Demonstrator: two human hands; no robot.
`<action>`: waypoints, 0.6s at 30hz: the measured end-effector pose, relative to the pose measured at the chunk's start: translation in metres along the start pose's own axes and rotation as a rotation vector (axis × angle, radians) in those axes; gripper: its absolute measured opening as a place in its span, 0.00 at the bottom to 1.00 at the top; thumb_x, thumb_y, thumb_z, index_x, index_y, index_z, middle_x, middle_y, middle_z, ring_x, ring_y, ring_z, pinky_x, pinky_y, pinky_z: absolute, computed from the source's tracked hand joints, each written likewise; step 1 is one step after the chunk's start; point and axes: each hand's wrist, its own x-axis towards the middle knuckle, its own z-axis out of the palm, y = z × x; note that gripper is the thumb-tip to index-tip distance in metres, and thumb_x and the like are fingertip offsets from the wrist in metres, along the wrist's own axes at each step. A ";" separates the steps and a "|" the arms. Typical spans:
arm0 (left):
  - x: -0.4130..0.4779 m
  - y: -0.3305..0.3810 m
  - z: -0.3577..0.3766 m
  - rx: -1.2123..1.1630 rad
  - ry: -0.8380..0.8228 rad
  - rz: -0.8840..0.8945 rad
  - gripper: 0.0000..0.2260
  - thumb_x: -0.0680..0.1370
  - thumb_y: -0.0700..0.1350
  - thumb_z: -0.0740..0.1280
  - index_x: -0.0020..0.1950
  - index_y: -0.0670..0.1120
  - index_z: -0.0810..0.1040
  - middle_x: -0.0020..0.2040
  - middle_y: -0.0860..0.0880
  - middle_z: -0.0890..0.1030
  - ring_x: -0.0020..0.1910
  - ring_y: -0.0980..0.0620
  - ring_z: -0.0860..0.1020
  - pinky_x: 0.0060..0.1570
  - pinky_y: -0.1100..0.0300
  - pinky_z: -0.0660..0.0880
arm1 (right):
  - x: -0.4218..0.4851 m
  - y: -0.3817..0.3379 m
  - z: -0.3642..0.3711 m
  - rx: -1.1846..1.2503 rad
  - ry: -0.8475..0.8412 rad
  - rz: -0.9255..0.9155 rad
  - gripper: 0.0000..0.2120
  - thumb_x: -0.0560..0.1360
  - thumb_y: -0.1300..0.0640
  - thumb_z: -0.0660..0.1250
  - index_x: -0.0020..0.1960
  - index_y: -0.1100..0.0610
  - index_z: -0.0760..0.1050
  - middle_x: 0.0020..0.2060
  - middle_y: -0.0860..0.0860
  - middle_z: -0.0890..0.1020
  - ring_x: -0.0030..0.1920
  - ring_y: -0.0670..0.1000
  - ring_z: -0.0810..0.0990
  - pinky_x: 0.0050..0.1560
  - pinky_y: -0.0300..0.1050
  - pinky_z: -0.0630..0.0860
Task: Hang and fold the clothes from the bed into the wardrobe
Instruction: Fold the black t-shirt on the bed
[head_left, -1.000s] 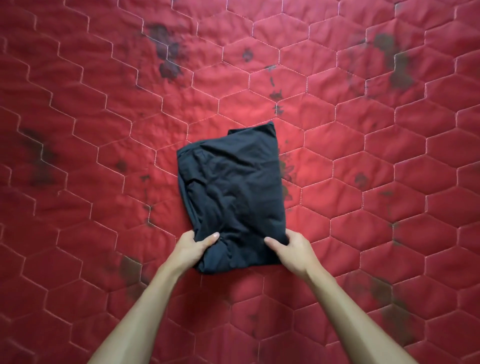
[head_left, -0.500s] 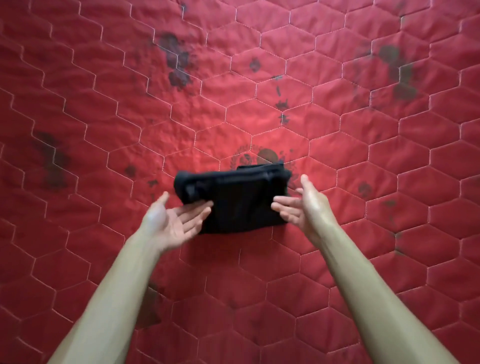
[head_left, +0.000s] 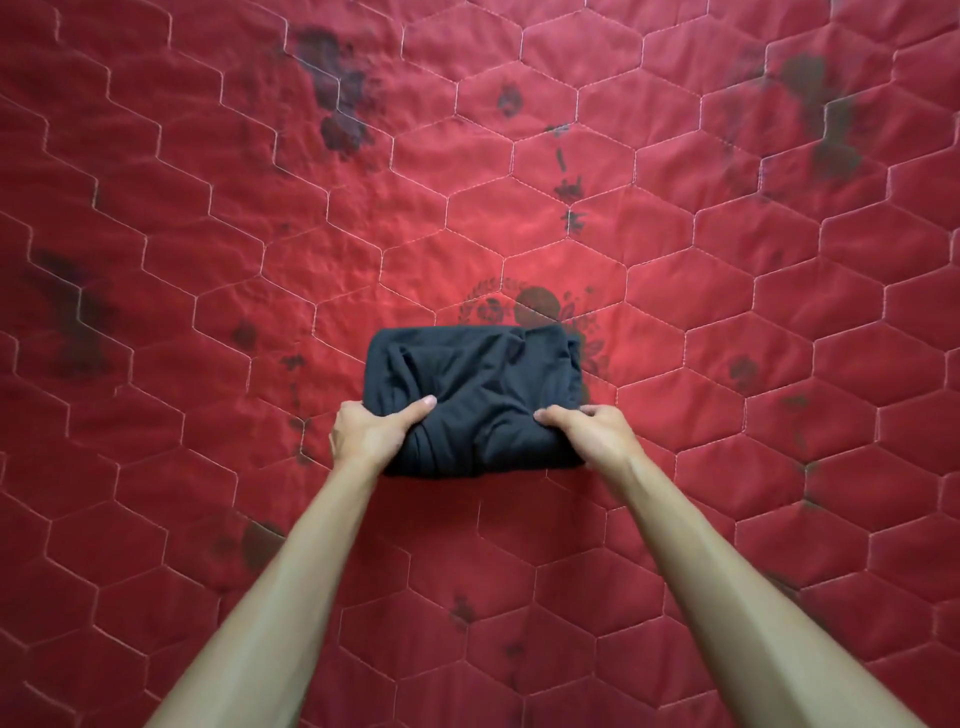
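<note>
The left hand (head_left: 366, 434) and right hand (head_left: 589, 434) gripped the folded black garment (head_left: 475, 384) on the bed (head_left: 208, 312) — fingers clamped on its near edge; lifting it toward the wardrobe seemed next.

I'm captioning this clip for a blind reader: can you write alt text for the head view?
Two bare hands grip the near corners of a folded black garment lying on a red quilted bedcover: left hand, right hand. The bedcover has white hexagon stitching and dark faded floral prints; both forearms reach in from the bottom edge.
</note>
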 end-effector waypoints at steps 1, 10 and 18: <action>0.001 -0.004 -0.002 -0.005 -0.038 -0.016 0.36 0.59 0.66 0.79 0.56 0.41 0.81 0.56 0.43 0.83 0.57 0.41 0.80 0.58 0.49 0.78 | -0.002 0.003 -0.002 0.034 -0.063 0.015 0.10 0.68 0.52 0.75 0.34 0.56 0.77 0.32 0.48 0.79 0.36 0.49 0.76 0.37 0.42 0.69; -0.074 -0.022 -0.069 -0.623 -0.678 -0.037 0.22 0.75 0.49 0.71 0.67 0.43 0.76 0.60 0.44 0.83 0.60 0.44 0.82 0.59 0.48 0.76 | -0.106 0.001 -0.056 0.242 -0.187 -0.056 0.12 0.53 0.61 0.64 0.36 0.54 0.77 0.37 0.54 0.73 0.41 0.53 0.67 0.43 0.50 0.62; -0.210 0.000 -0.160 -0.677 -0.550 0.178 0.30 0.68 0.56 0.78 0.65 0.44 0.78 0.58 0.47 0.84 0.58 0.47 0.82 0.66 0.48 0.74 | -0.260 -0.059 -0.102 0.382 -0.450 -0.009 0.17 0.66 0.57 0.71 0.55 0.57 0.80 0.49 0.53 0.85 0.46 0.54 0.84 0.48 0.46 0.76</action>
